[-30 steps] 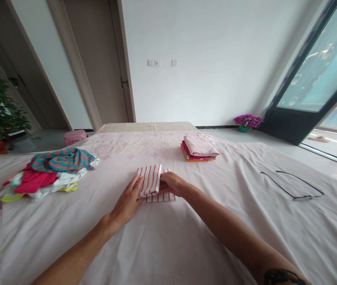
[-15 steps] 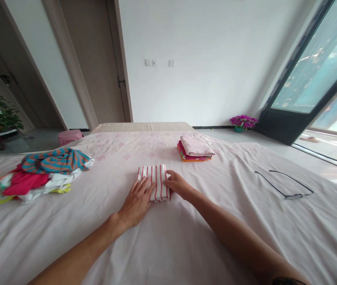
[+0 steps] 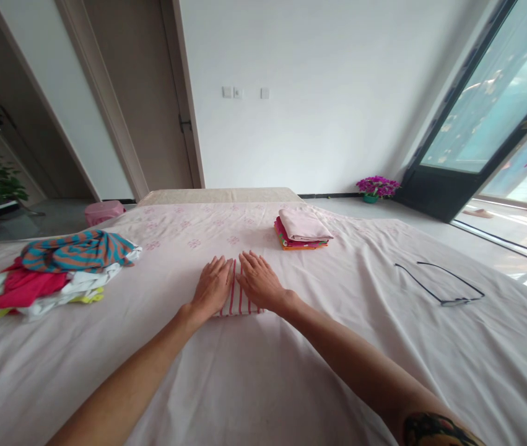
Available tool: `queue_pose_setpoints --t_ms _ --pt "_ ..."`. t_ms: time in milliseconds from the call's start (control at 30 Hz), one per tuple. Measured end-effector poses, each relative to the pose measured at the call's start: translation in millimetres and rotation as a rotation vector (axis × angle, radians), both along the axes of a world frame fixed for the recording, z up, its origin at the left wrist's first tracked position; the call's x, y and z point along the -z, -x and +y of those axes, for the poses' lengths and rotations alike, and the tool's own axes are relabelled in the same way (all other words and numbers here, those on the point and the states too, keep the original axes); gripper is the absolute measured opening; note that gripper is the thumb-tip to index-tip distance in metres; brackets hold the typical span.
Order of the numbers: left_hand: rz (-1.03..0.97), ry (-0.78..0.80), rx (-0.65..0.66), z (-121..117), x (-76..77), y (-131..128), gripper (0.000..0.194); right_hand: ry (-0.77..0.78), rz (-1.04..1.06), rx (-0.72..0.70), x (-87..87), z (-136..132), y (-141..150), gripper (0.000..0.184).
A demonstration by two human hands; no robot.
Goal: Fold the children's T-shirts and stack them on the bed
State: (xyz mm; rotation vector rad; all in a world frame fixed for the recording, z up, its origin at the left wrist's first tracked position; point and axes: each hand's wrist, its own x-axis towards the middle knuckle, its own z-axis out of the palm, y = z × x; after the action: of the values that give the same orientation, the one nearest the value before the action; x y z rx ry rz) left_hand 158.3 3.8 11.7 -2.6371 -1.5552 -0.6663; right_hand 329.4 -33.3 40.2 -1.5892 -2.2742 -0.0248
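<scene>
A folded white cloth with red stripes (image 3: 238,302) lies flat on the pale pink sheet (image 3: 244,365) in front of me. My left hand (image 3: 213,284) rests palm down on its left part, fingers stretched forward. On its right part lies my right hand (image 3: 259,282), also flat with the fingers out. Between the two hands a strip of the stripes shows; both hands cover the rest of the cloth's top. Beyond my right hand sits a stack of folded cloths (image 3: 303,228), pale pink on top, red and orange below.
A loose heap of clothes (image 3: 43,279) lies at the left, with a blue-and-orange striped piece on top. Eyeglasses (image 3: 453,301) rest on the sheet at the right. Past the bed are a pink stool (image 3: 104,212) and a pot of purple flowers (image 3: 377,188).
My right hand has moved from the cloth's right edge onto its top and flattened. My left hand has shifted slightly left and forward on the cloth.
</scene>
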Motion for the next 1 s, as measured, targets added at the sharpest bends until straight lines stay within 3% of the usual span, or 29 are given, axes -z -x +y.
queue_pose_setpoints --t_ms 133,267,467,633,800,1000 --pt "0.071 -0.014 -0.026 5 16.9 -10 0.047 0.081 -0.082 -0.039 29.5 3 -4 0.062" --pt "0.109 -0.028 -0.013 3 20.1 -8 0.048 0.095 -0.1 -0.031 37.2 3 -16 0.064" --pt "0.027 0.003 0.015 -8 29.1 29 0.057 0.184 -0.064 0.007 29.7 0 -37 0.061" --pt "-0.234 0.032 -0.03 -17 35.5 65 0.054 0.31 0.301 0.199 12.7 3 -57 0.045" --pt "-0.377 0.119 -0.134 -18 29.8 67 0.05 0.605 0.856 0.305 -3.2 13 -46 0.05" --pt "-0.417 0.146 -0.147 -18 26.3 66 0.051 0.821 0.898 0.383 -14.6 28 -26 0.018"
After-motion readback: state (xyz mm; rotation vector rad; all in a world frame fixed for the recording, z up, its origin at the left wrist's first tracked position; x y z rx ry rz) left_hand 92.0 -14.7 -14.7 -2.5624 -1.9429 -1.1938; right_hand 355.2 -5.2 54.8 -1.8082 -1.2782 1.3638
